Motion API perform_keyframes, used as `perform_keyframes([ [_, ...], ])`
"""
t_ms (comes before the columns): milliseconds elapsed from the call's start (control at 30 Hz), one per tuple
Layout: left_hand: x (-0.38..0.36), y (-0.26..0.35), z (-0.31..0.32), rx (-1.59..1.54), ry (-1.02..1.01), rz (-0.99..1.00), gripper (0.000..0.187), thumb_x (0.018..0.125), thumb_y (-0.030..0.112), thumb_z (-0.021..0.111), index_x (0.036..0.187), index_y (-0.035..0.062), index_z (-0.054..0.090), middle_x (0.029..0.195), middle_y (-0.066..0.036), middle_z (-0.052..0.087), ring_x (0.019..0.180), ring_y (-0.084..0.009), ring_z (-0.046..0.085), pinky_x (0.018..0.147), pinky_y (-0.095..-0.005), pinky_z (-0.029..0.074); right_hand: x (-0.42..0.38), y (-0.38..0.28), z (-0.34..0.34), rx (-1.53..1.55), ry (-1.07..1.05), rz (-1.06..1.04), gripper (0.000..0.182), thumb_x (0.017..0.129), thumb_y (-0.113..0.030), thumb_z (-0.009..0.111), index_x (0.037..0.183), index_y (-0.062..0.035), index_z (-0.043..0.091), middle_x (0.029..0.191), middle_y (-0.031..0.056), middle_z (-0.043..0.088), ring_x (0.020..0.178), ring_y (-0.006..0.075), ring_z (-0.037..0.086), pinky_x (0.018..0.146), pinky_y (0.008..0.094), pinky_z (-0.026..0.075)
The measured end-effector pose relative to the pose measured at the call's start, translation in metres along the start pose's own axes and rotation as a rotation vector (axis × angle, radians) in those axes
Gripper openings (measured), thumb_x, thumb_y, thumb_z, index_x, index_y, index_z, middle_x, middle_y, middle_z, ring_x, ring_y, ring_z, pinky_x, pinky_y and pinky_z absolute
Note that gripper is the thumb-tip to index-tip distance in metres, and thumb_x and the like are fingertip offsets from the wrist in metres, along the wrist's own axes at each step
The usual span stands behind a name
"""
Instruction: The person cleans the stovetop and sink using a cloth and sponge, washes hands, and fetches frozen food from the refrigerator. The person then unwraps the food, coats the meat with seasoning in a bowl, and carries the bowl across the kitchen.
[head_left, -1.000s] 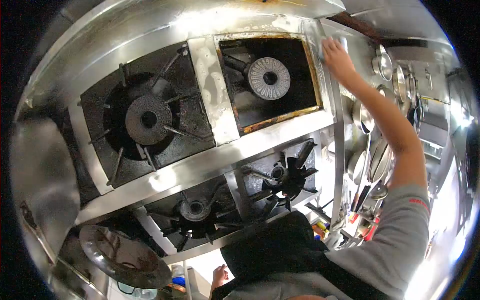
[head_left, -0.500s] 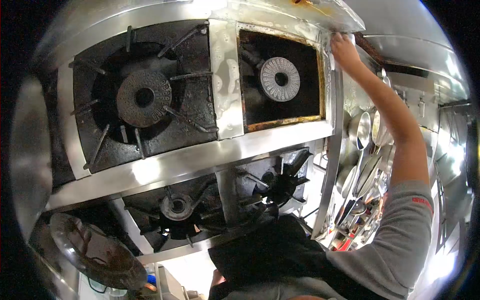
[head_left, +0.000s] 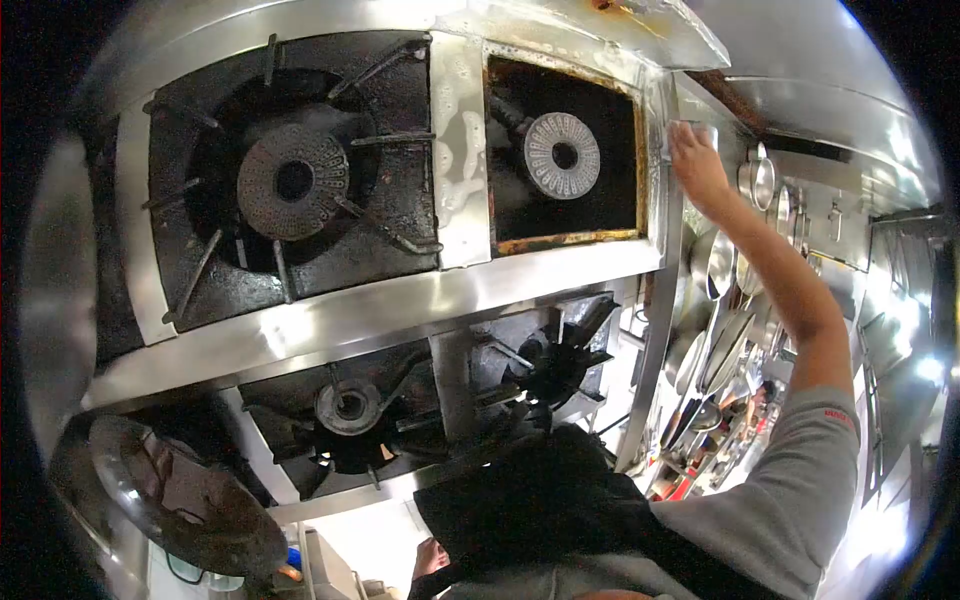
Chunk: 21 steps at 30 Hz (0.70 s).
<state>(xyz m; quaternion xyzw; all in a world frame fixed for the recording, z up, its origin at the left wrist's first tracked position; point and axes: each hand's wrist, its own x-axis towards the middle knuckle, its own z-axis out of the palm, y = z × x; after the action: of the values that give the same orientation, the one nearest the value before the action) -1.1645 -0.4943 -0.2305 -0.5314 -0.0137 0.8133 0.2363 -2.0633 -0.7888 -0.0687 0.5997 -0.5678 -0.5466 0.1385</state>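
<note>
My right hand is closed and pressed to the right metal edge of the stove. A small pale thing, like a cloth or pad, shows beside its fingers; its kind is not clear. Wet, whitish soapy-looking streaks lie on the steel strip between two burner wells. Left of my hand is a round burner in a well with a rusty rim, without a grate over it. My left hand hangs low by the black apron, its fingers curled and mostly hidden.
A larger burner with grate bars lies at left. Two lower burners sit along the front ledge. A dark wok stands lower left. Ladles and pans hang on the right, below a metal wall panel.
My right hand has moved from the back corner toward me along the stove's right edge. More of my left hand shows beside the apron.
</note>
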Motion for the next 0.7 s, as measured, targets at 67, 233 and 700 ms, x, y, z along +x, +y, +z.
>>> perform_keyframes([
  [67,-0.001,0.002,0.001,0.009,0.022,-0.040,0.017,0.094,0.021,0.044,0.079,0.0143,0.043,0.054,0.001,0.029,0.043,-0.0103,0.031,0.041,-0.0263,0.028,0.009,0.006,0.004,0.014,0.129,0.044,0.032,0.080,-0.015,0.051,0.108,-0.0021,0.060,0.121,0.0131,0.054,0.121,0.0251,0.042,0.094,0.0405,0.036],
  [233,-0.006,0.005,-0.001,0.006,0.054,-0.068,0.018,0.094,0.022,0.044,0.079,0.0144,0.043,0.055,0.001,0.029,0.043,-0.0102,0.031,0.041,-0.0263,0.028,0.036,0.012,-0.020,0.200,-0.216,0.151,0.040,0.080,-0.014,0.051,0.116,0.0026,0.054,0.126,0.0163,0.050,0.122,0.0271,0.040,0.102,0.0444,0.031],
  [700,-0.005,0.000,0.001,-0.097,0.045,-0.121,0.021,0.094,0.025,0.044,0.077,0.0144,0.043,0.054,0.002,0.030,0.043,-0.0099,0.032,0.041,-0.0263,0.028,-0.051,-0.031,0.002,0.093,-0.101,-0.063,0.051,0.083,-0.012,0.048,0.132,-0.0020,0.041,0.127,0.0161,0.048,0.121,0.0292,0.040,0.107,0.0467,0.025],
])
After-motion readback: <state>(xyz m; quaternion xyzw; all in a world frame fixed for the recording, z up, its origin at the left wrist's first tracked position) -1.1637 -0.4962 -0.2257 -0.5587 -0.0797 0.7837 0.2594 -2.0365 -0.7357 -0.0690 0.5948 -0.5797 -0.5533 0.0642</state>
